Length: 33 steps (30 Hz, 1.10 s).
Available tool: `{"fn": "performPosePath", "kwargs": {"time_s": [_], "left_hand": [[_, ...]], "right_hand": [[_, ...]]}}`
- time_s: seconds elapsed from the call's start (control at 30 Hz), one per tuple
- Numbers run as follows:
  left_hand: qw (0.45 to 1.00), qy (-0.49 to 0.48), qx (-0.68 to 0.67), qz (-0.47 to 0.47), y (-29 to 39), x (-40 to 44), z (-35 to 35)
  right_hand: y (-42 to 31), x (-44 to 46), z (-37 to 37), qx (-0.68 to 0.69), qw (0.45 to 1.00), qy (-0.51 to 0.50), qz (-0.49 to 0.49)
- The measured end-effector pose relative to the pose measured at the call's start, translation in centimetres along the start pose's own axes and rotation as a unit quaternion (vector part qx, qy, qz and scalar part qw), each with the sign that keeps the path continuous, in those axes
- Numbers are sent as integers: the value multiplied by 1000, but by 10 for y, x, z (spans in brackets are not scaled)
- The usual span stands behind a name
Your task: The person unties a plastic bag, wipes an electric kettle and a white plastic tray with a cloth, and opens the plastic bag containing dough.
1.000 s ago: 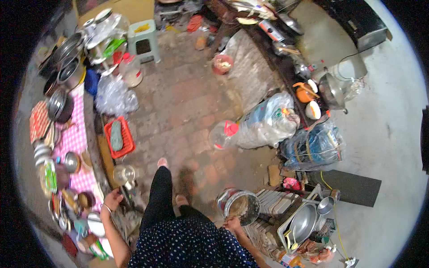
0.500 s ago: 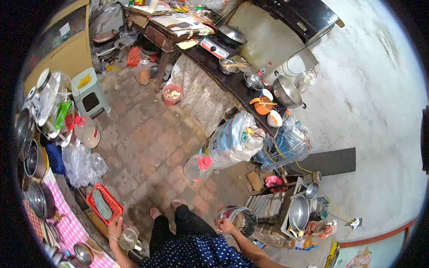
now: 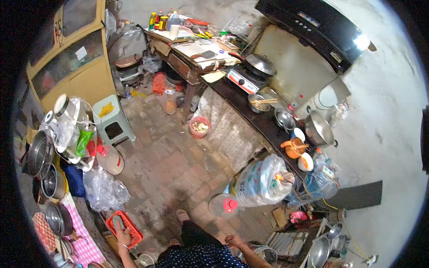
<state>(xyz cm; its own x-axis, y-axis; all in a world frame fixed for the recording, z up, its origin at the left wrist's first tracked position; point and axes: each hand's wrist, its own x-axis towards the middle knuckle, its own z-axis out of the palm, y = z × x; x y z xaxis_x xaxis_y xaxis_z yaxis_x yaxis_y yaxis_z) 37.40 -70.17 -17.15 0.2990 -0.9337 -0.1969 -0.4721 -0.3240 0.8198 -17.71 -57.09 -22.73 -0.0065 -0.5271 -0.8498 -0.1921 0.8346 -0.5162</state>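
Fingers of left hand [image 3: 124, 236] half-curled, hovers at grey-green object [image 3: 118, 222] in red basket [image 3: 133, 227]; cannot tell if gripping. Holds right hand [image 3: 233, 241] loosely curled, contents unclear. Seems at the reaching step; calls for fingertips clear of the rim.

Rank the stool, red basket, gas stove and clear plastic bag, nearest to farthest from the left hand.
1. Red basket, at the left hand
2. Clear plastic bag, just beyond, left
3. Stool, farther up the left
4. Gas stove, far off, right side
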Motion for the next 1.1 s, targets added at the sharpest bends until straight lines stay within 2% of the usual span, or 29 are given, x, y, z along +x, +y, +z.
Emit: {"fn": "performPosePath", "kwargs": {"time_s": [0.03,0.07,0.1,0.17,0.2,0.27,0.3,0.33,0.37,0.43,0.47,0.53,0.67,0.73,0.77,0.8,0.83,0.87,0.9,0.93,0.97,1.07,1.1], "left_hand": [[993,20,63,94,-17,12,4],[995,-39,95,1,2,18,1],[995,-28,98,-2,13,23,2],[989,-127,64,-43,34,39,8],[980,-139,109,-91,65,41,8],[977,-142,131,-93,105,44,8],[974,-147,147,-90,116,50,12],[971,-163,109,-135,111,57,13],[967,-163,175,-91,114,64,14],[957,-174,213,-94,119,80,12],[953,-177,225,-102,120,90,11],[944,-184,247,-115,122,111,10],[934,-184,284,-114,129,164,20],[935,-170,295,-99,156,204,30],[943,-174,244,-144,199,233,36],[946,-174,192,-193,212,247,36],[945,-148,196,-214,120,283,69],[957,-135,170,-192,143,308,79],[967,-123,144,-169,170,334,89],[912,-215,349,18,189,358,97],[945,-164,273,81,240,373,94],[977,-146,51,146,252,425,146],[969,-104,67,215,278,437,156]], "right_hand": [[-24,7,-3,-4,1000,-11,-4],[-47,13,-6,18,1000,12,22],[-72,18,-9,40,997,36,49],[-72,67,-36,51,998,14,33],[-53,101,-51,-33,985,-20,-170],[-53,125,-68,-114,922,-58,-365],[-65,132,-77,51,962,-94,-251],[-79,140,-85,211,961,-126,-127],[-91,149,-88,206,961,-130,-130],[-100,160,-88,128,990,-58,-20],[-104,166,-90,125,990,-59,-18],[-116,176,-94,234,965,-108,48],[-160,182,-89,254,960,-113,42],[-185,186,-84,261,956,-122,46],[-196,195,-90,200,970,-135,18],[-198,210,-105,43,986,-151,-63],[-197,228,-119,-137,963,-156,-170],[-185,251,-139,-288,903,-149,-283],[-219,235,-136,-245,940,-113,-208],[-250,230,-132,-179,972,-75,-132],[-277,231,-131,-120,989,-41,-79],[-359,224,-115,-38,999,26,-24],[-384,224,-109,-29,999,39,-23]]}}
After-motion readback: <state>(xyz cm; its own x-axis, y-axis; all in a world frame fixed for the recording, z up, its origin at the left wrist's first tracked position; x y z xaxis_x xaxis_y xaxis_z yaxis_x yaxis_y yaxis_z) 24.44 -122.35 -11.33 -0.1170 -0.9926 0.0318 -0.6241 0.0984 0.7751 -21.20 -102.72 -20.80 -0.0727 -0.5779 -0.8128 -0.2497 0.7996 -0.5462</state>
